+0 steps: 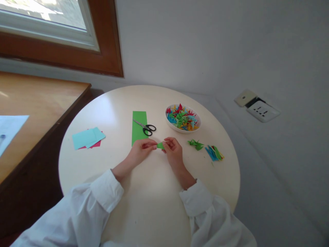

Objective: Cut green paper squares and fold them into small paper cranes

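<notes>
Between my two hands is a small folded piece of green paper (160, 145). My left hand (144, 148) pinches its left end, and my right hand (173, 149) grips its right side between thumb and fingers. Just beyond my left hand lies a green paper strip (139, 116), with black-handled scissors (147, 129) resting across it, blades pointing to the upper left. To the right of my right hand are a few folded green paper cranes (196, 144). The fingers cover part of the folded paper.
A white bowl (181, 130) full of colourful folded paper cranes stands at the back right of the round white table (151, 206). Paper scraps (214, 153) lie at the right. Light blue sheets (87, 138) overlap red paper (96, 144) at the left. A wooden desk (43, 99) adjoins the left side.
</notes>
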The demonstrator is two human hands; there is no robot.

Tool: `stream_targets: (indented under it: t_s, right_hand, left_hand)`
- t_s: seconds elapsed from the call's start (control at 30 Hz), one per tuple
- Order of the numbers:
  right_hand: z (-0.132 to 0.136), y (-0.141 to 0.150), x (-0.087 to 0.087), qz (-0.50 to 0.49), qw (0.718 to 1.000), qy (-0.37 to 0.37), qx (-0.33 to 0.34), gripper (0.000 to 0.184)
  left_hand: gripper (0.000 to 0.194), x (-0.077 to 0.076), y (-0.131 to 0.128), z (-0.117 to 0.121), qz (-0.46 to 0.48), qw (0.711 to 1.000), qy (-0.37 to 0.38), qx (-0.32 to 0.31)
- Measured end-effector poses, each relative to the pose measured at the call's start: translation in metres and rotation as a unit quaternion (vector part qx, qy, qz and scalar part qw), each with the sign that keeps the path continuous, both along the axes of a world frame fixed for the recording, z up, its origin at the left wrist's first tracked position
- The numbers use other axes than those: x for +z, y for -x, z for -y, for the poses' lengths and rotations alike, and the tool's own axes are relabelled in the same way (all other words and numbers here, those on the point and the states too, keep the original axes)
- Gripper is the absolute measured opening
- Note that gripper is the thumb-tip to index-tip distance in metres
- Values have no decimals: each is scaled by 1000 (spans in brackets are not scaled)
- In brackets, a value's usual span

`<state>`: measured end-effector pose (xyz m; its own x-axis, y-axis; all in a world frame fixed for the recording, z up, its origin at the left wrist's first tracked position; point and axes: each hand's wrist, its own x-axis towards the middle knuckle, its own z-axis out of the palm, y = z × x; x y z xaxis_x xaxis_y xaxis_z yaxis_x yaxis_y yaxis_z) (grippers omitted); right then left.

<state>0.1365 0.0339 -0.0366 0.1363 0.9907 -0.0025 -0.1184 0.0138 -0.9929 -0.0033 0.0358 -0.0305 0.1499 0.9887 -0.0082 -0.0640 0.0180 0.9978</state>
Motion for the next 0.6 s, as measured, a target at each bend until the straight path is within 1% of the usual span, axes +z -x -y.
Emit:
stream_targets:
  t_s: [0.13,0.23,0.37,0.5,0.6]
  right_hand:
    - [0,0,-1,-4,1000,7,20,18]
    - [0,0,-2,10,999,-14,33,16]
    - [1,0,0,37,997,-46,55,18]
    - [3,-1,4,56,995,-41,70,22]
    - [4,-2,5,63,995,-36,71,22]
  left_hand:
    - [23,3,0,1,41,999,26,-20]
    - [24,5,-1,1,58,997,38,-22]
    - [23,8,-1,2,51,998,44,1]
    - [28,8,-1,2,46,997,51,25]
    - [29,6,-1,1,34,998,43,33]
